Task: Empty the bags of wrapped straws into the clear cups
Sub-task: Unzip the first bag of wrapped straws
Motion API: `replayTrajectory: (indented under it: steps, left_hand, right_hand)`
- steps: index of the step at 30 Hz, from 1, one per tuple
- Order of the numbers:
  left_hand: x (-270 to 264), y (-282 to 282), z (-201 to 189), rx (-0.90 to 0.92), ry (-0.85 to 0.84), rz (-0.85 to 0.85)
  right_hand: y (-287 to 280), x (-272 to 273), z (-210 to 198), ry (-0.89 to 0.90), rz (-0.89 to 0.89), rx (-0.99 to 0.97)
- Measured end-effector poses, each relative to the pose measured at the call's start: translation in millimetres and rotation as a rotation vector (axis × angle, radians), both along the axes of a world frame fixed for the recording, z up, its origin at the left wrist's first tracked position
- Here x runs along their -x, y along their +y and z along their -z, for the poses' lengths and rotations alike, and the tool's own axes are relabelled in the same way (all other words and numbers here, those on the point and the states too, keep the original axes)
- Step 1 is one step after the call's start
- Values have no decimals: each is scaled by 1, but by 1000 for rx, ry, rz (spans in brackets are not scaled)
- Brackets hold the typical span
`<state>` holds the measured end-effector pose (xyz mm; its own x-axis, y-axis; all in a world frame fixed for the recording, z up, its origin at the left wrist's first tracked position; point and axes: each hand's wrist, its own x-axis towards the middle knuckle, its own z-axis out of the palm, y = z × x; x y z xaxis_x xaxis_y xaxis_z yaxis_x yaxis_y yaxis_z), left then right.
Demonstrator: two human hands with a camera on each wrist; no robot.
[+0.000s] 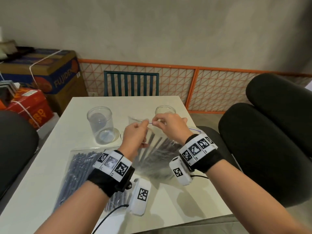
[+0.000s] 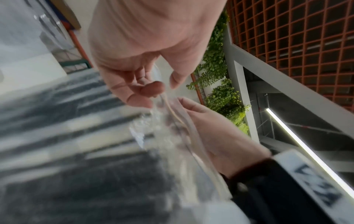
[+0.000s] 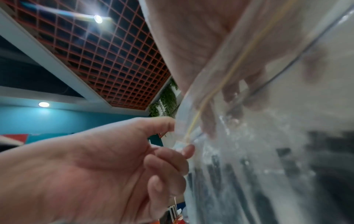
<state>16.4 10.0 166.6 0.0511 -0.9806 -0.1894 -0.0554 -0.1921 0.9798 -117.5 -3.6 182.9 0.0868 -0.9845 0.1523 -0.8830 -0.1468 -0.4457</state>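
Both hands raised over the middle of the white square worktop [image 1: 168, 191], working the mouth of a clear zip-top plastic bag of dark wrapped straws [image 1: 158, 154]. Left hand [image 1: 135, 137] pinches the bag's top edge between thumb and fingertips; right hand [image 1: 170, 125] pinches the opposite lip the same way, so each grip is pressed together on thin plastic, none spread. The hold looks meant to pull the two lips apart and break the zip seal; the bag hangs with its mouth up and its body slanting down toward the near side, which keeps the straws from spilling before it opens. In the wrist views the seal strip runs between the two pinches; whether it has parted I cannot tell, the plastic is blurred. A tall clear plastic cup [image 1: 101, 125] stands to the far left, empty; a second clear cup [image 1: 165, 110] stands far right, partly hidden behind the right hand; a smaller clear cup [image 1: 134, 120] sits between them, behind the fingers. A second flat clear bag of dark straws [image 1: 79, 174] lies on the near left, under the left forearm, untouched. Black chair cushions [image 1: 270, 132] crowd the right edge; cardboard boxes [image 1: 47, 71] stacked far left.
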Motion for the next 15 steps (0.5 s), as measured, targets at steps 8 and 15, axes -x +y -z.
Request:
replayTrajectory:
  steps: [8,15]
  left_hand:
    - [-36,10,-1,-96,-237,244]
    - [-31,-7,-17,39,-542,332]
  right_hand:
    - [-14,20,-1,-47,194,-43]
    - [-7,8,-3,4,0,-104]
